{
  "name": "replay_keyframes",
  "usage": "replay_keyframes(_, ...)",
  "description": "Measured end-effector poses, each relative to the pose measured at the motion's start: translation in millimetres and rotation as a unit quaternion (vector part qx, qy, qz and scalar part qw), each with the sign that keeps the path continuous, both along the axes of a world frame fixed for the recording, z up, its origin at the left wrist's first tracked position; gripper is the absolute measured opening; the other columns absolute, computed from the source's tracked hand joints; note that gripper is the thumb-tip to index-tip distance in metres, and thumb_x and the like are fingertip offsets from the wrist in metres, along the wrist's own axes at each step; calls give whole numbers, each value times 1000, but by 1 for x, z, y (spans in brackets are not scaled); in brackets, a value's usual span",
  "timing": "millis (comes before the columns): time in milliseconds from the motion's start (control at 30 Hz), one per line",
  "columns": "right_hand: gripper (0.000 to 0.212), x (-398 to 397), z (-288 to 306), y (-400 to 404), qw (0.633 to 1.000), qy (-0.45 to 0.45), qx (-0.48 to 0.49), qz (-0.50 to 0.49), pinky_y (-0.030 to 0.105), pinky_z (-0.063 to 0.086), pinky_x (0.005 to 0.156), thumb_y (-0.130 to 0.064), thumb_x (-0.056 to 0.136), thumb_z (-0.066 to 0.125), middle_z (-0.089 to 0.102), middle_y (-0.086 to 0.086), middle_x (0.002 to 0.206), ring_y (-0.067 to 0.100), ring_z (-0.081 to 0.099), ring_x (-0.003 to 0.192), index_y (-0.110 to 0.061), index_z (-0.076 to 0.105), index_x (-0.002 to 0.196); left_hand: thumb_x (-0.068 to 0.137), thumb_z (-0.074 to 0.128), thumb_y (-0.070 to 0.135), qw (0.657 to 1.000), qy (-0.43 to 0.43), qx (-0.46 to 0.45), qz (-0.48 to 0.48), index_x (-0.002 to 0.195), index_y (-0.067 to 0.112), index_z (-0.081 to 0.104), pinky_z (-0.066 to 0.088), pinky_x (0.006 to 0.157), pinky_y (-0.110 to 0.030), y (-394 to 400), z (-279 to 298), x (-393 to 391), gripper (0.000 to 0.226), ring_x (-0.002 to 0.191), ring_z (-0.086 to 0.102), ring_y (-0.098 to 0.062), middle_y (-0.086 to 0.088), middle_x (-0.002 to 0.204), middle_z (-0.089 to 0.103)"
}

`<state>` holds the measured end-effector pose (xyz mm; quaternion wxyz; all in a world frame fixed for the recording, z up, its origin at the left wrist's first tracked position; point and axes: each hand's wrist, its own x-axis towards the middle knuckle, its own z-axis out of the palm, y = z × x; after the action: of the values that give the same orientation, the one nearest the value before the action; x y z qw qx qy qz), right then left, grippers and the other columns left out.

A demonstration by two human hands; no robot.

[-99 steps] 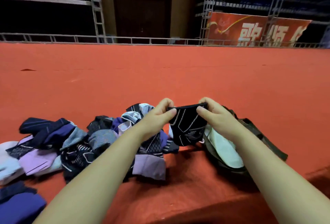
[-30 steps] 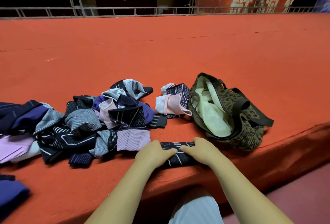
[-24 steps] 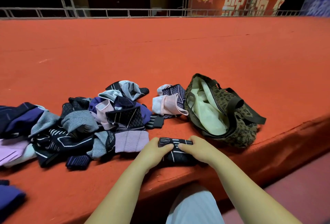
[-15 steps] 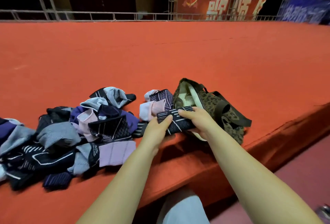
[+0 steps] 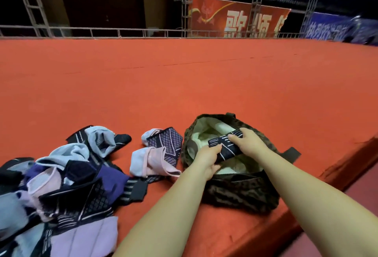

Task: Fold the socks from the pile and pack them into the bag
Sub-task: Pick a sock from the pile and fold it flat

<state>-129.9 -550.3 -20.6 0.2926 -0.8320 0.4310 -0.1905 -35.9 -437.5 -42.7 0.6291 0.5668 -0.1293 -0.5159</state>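
one folded dark sock [image 5: 225, 146] gripped at both ends by left hand [image 5: 206, 157] and right hand [image 5: 248, 141], inside the open bag [image 5: 241, 193]; large sock pile [image 5: 67, 185] unfolded beside; mostly undone

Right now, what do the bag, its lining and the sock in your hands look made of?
Bag: soft matte fabric with a leopard-like print; it slumps. Lining: thin pale cloth, creased, faint sheen; fibre unclear. Folded sock: dark knit with pale woven lines, held by the left hand and right hand.
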Motion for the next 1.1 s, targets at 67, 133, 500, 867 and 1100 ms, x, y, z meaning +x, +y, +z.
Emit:
replay_keyframes(67, 29, 0, -1, -21, 998, 32, -47, -22, 33, 33, 56, -36, 92, 56, 55, 5, 80, 20, 50, 69, -11, 46, 80, 97, 49, 23, 998, -49, 39, -16, 132, 13, 46, 42, 99, -37, -15, -1, 2, 36, 128, 46, -29, -12, 142, 46)
replay_keyframes(133, 28, 5, -2, -37, 999, 38, -2, 7, 34, 39, 59, -36, 92, 57, 59, 5, 86, 22, 55, 75, -9, 51, 86, 96, 47, 29, 991, -115, 53, -42, 128, 14, 46, 45, 85, -33, -26, -6, 8, 36, 118, 53, -27, -11, 135, 52)
replay_keyframes(500, 27, 44, -35, -89, 988, 137, 49, 57, 31, 37, 67, -27, 97, 48, 59, 8, 83, 29, 59, 92, -7, 55, 80, 92, 18, 66, 906, -321, 230, -151, 151, 19, 17, 16, 114, -40, -33, -18, 39, 75, 143, 21, -27, -7, 157, 20)
replay_keyframes(867, 41, 65, -53, -71, 968, 203, 80, 120, 28, 33, 70, -47, 96, 44, 54, 5, 89, 22, 50, 82, -8, 56, 103, 94, 21, 65, 864, -389, 265, -177, 148, 14, 29, 15, 118, -36, -6, -7, 42, 75, 144, 19, -20, -8, 156, 25)
replay_keyframes(1100, 61, 51, -37, -56, 952, 294, 26, 81, 33, 39, 92, -50, 98, 37, 56, 17, 129, 32, 52, 118, 1, 49, 129, 94, 42, 47, 827, -507, 164, -181, 108, 24, 64, 43, 93, -31, 14, 6, 41, 35, 106, 57, -13, 6, 111, 64)
